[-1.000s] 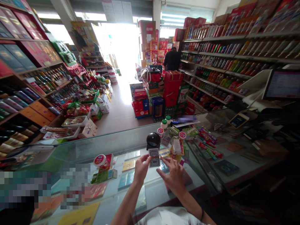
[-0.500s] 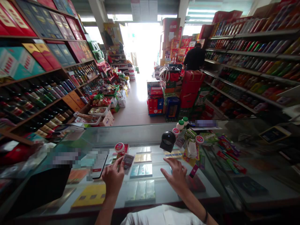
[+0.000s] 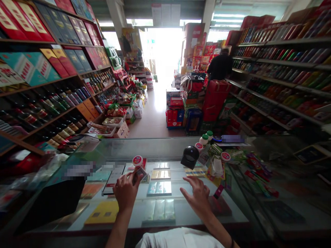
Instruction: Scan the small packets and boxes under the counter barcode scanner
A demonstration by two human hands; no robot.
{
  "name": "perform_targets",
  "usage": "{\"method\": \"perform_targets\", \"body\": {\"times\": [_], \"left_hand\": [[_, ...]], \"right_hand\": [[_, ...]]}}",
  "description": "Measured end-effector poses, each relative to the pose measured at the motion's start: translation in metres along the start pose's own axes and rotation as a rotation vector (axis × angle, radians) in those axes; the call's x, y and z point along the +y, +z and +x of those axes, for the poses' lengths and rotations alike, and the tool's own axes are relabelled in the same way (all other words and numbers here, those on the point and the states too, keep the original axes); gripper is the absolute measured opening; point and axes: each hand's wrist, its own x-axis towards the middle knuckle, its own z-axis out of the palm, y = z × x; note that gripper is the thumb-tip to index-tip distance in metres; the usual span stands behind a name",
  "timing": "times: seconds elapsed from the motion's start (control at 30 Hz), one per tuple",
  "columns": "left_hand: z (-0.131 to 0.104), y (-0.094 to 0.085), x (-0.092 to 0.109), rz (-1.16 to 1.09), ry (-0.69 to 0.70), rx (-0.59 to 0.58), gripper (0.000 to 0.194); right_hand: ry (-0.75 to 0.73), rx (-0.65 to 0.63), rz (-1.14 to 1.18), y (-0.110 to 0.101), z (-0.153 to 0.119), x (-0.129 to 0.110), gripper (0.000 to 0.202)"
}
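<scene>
My left hand [image 3: 127,188] pinches a small dark flat packet [image 3: 141,173] at its edge, over the glass counter [image 3: 124,146]. Just beyond that packet stands a round tub with a red and white lid [image 3: 137,161]. A tablet-like device [image 3: 113,181] lies to the left of the hand. My right hand [image 3: 196,194] hovers over the counter with its fingers spread and nothing held. Beyond it stands a black dome-shaped device [image 3: 190,157]. A small magenta packet [image 3: 218,191] lies to its right.
White bottles with green caps [image 3: 204,138] and candy packs [image 3: 256,163] crowd the counter's right. A black panel [image 3: 55,203] is at the left. A person in black [image 3: 220,67] stands beyond, near stacked red boxes [image 3: 214,100] and shelves.
The packet in my left hand has tilted and risen toward the tub. My right hand stays spread. The whole view has shifted slightly, and the person in black has turned a little.
</scene>
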Motion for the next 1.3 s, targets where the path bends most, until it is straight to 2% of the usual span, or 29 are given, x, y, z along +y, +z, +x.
{"method": "perform_targets", "body": {"times": [0.13,0.27,0.4,0.5,0.6,0.77,1.03,1.2,1.3], "left_hand": [[0.001,0.004,-0.007,-0.023,0.144,-0.051,0.051],[0.009,0.004,-0.022,-0.104,0.326,-0.137,0.042],[0.01,0.001,-0.03,-0.132,0.419,-0.169,0.043],[0.005,-0.001,-0.027,-0.131,0.429,-0.137,0.046],[0.0,-0.004,-0.012,-0.15,0.449,-0.091,0.05],[-0.007,-0.001,0.034,-0.216,0.549,-0.042,0.053],[-0.023,0.016,0.136,-0.356,0.801,-0.12,0.06],[-0.034,0.028,0.213,-0.496,0.891,-0.183,0.055],[-0.037,0.034,0.264,-0.563,0.85,-0.212,0.05]], "right_hand": [[0.024,0.003,-0.001,-0.001,0.001,0.004,0.034],[0.006,0.027,-0.043,0.0,0.002,0.009,0.035],[-0.001,0.044,-0.126,0.001,0.003,0.015,0.041],[-0.016,0.066,-0.169,0.002,0.004,0.022,0.05],[-0.046,0.086,-0.211,0.004,0.007,0.034,0.056],[-0.099,0.131,-0.337,-0.005,0.009,0.066,0.058],[0.035,0.196,-0.378,-0.034,-0.001,0.132,0.052],[0.096,0.251,-0.424,-0.052,0.007,0.144,0.052],[0.132,0.266,-0.459,-0.064,0.016,0.142,0.055]]}}
